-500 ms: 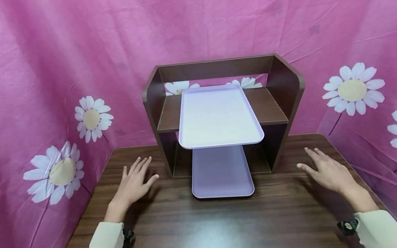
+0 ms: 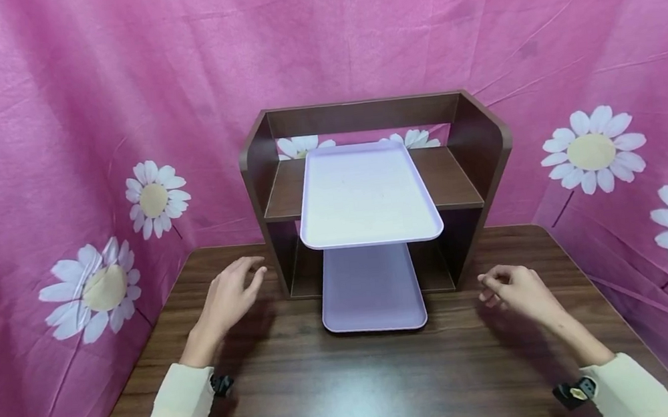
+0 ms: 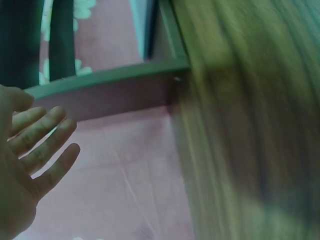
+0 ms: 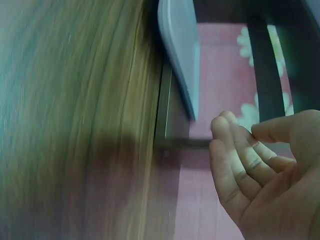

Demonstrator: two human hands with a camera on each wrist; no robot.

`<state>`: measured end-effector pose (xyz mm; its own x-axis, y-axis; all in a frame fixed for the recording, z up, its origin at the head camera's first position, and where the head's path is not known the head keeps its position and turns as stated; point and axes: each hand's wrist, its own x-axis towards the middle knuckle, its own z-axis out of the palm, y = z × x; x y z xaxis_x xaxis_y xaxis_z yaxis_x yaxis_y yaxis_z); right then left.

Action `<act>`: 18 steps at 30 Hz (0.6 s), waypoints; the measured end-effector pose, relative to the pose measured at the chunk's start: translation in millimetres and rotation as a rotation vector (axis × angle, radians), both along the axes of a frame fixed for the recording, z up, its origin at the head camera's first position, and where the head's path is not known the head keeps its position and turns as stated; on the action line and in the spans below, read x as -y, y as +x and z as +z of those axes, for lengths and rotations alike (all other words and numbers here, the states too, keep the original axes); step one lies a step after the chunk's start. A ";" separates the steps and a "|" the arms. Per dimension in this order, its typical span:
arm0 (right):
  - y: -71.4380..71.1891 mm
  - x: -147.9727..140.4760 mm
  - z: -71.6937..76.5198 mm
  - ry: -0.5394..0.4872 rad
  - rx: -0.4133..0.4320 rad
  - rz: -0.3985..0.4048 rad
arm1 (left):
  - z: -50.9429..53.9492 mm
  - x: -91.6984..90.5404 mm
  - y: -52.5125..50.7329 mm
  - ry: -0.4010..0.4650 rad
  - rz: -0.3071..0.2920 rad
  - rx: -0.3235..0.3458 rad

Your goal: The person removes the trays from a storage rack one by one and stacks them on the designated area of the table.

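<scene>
A dark brown two-level shelf (image 2: 364, 116) stands at the back of the table. One pale lilac tray (image 2: 369, 195) lies on its upper board, and a second lilac tray (image 2: 372, 292) sits on the lower level; both jut out in front. Left of the shelf hovers my left hand (image 2: 228, 299), empty, fingers slightly bent; the left wrist view shows this hand (image 3: 37, 150) beside the shelf's side panel (image 3: 105, 97). To the shelf's right, my right hand (image 2: 520, 291) is raised over the table, loosely curled and empty. In the right wrist view its thumb is close to the index fingertip.
The brown wood-grain table (image 2: 351, 388) extends in front of the trays and to both sides of the shelf. Pink cloth (image 2: 347, 32) with large white daisies hangs behind the table and along its left and right sides.
My right hand has moved left, nearer the shelf, and its spread fingers have bent inward. The left hand's fingers have bent too, with a slight shift. Trays and shelf have not moved.
</scene>
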<state>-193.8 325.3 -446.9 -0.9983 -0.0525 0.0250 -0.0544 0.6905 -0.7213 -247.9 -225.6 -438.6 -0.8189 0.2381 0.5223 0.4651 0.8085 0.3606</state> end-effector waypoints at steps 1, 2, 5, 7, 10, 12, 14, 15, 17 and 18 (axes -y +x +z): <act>0.8 4.8 -0.3 -0.074 0.037 0.001 | 3.3 -2.5 0.5 0.025 0.001 -0.004; 1.1 9.4 -1.0 -0.137 0.069 0.001 | 6.4 -5.1 1.0 0.054 0.004 -0.007; 2.0 22.1 -3.0 -0.268 0.159 -0.004 | 13.9 -12.2 0.7 0.144 0.019 -0.019; 2.8 30.3 -5.6 -0.328 0.197 -0.006 | 18.6 -16.2 0.5 0.212 0.025 -0.028; 5.6 42.7 -9.3 -0.384 0.238 -0.024 | 25.0 -20.6 0.9 0.299 0.023 -0.027; 8.0 50.5 -11.8 -0.411 0.252 -0.033 | 29.6 -23.7 1.7 0.353 0.018 -0.016; 10.5 58.5 -14.1 -0.440 0.263 -0.046 | 34.0 -26.5 2.6 0.402 0.015 -0.007; 11.8 62.6 -15.0 -0.453 0.264 -0.050 | 36.2 -27.9 3.1 0.423 0.016 -0.005; 14.1 70.8 -16.6 -0.479 0.269 -0.049 | 40.9 -30.5 4.3 0.465 0.018 0.000; 15.2 74.8 -17.2 -0.494 0.272 -0.044 | 43.3 -31.8 5.0 0.483 0.020 -0.001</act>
